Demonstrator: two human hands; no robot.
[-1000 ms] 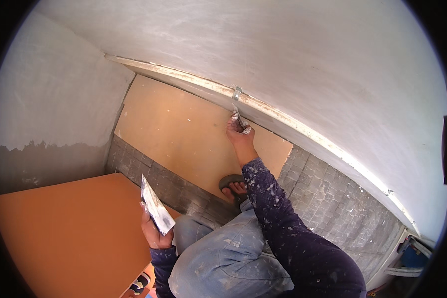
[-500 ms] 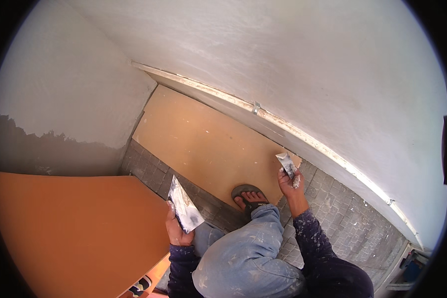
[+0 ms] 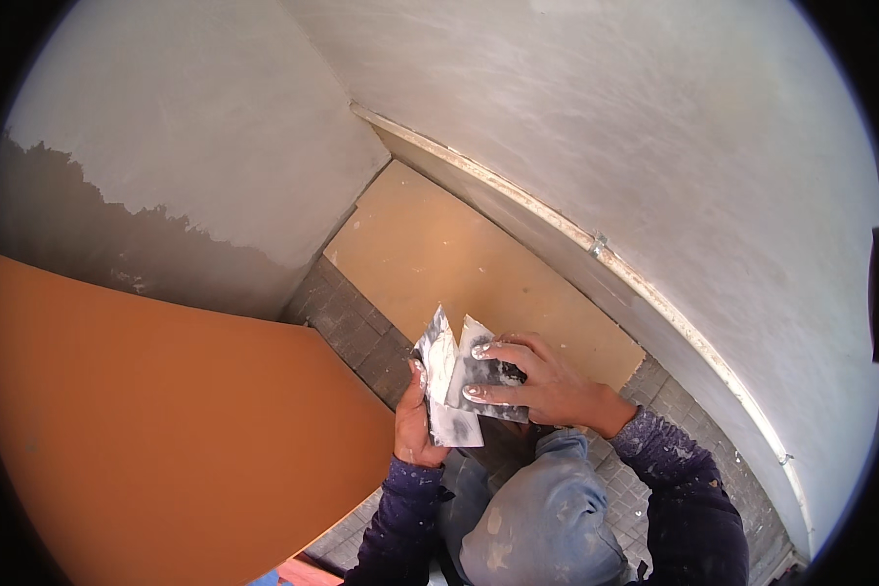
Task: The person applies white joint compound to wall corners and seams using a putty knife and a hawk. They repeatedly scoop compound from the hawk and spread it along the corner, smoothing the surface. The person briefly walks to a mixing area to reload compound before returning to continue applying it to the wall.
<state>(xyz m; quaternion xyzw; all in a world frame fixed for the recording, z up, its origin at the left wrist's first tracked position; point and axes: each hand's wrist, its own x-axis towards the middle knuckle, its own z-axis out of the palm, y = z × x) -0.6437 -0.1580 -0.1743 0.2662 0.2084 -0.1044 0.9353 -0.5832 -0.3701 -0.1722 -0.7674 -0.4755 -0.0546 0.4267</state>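
My left hand [image 3: 416,428] grips a flat metal putty spreader [image 3: 457,430] by its left edge, and a streak of white putty [image 3: 441,359] lies on its face. Closed on a second flat metal spreader [image 3: 471,369], my right hand [image 3: 562,387] presses two fingertips against its smeared face. This second blade overlaps the right side of the left one, and they appear to touch. White putty is stuck to the fingertips of both hands. The thumb of my right hand is hidden behind its blade.
A plastered wall [image 3: 596,107] runs along the right, with a whitish pipe-like strip [image 3: 518,190] low on it. The left wall [image 3: 244,127] carries a dark patch. An orange board [image 3: 166,420] stands at the left. A tan board [image 3: 469,249] lies on grey paving [image 3: 337,317].
My right hand has moved left and turned over, bringing its spreader onto the left one. My left hand has shifted right and slightly up. The view has turned.
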